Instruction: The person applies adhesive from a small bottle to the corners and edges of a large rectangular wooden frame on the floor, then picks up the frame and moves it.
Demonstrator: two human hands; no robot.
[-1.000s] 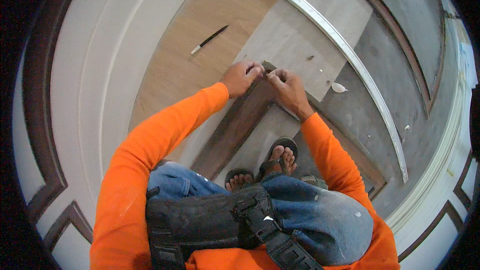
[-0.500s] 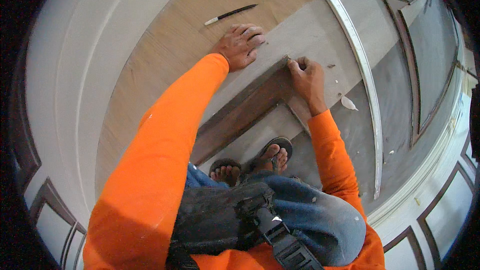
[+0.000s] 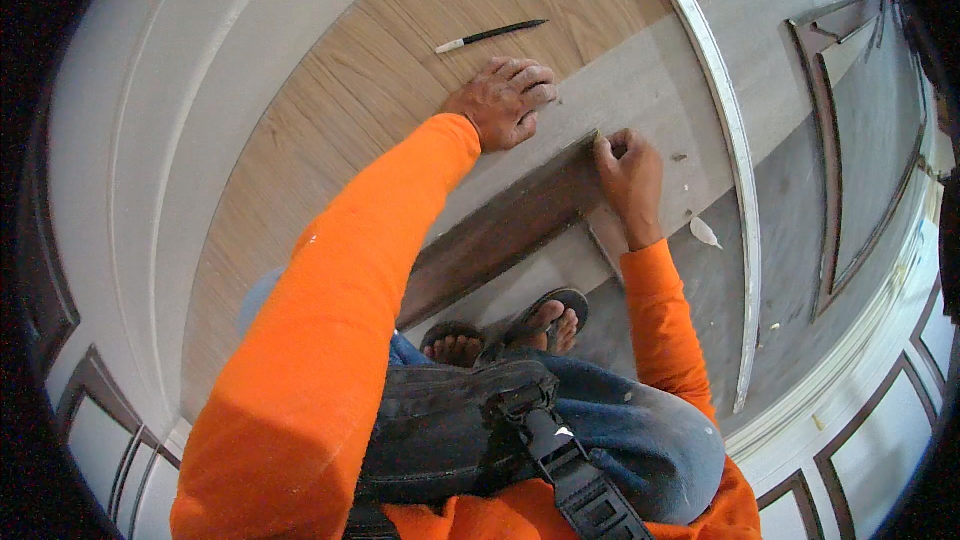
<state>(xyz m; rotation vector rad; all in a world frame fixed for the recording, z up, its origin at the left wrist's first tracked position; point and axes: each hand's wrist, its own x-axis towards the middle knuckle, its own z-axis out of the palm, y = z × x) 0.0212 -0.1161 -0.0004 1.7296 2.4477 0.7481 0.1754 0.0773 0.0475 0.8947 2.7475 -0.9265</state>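
My left hand (image 3: 503, 103) rests on the floor where the wood-look planks (image 3: 380, 70) meet a pale strip. Its fingers are curled and their tips are hidden, so anything under them cannot be seen. Above it lies a black pen (image 3: 492, 35) with a white end. At the far corner of a dark brown frame (image 3: 510, 220), my right hand (image 3: 632, 180) is closed, thumb and fingertips pinched together at the corner's tip. The frame lies on the floor between my arms, with a shorter side running toward my feet beneath my right wrist.
A long metal straightedge (image 3: 722, 80) curves across the floor to the right of my hands. Beyond it lies another brown frame (image 3: 828, 160). A white flake (image 3: 705, 233) and small debris dot the floor. White wall panelling (image 3: 130, 140) stands on the left; my sandalled feet (image 3: 550, 325) are close to the frame.
The whole view has shifted, so hands, pen and frame all appear slightly farther right and lower. Both hands keep nearly the same places against the floor and the frame's corner.
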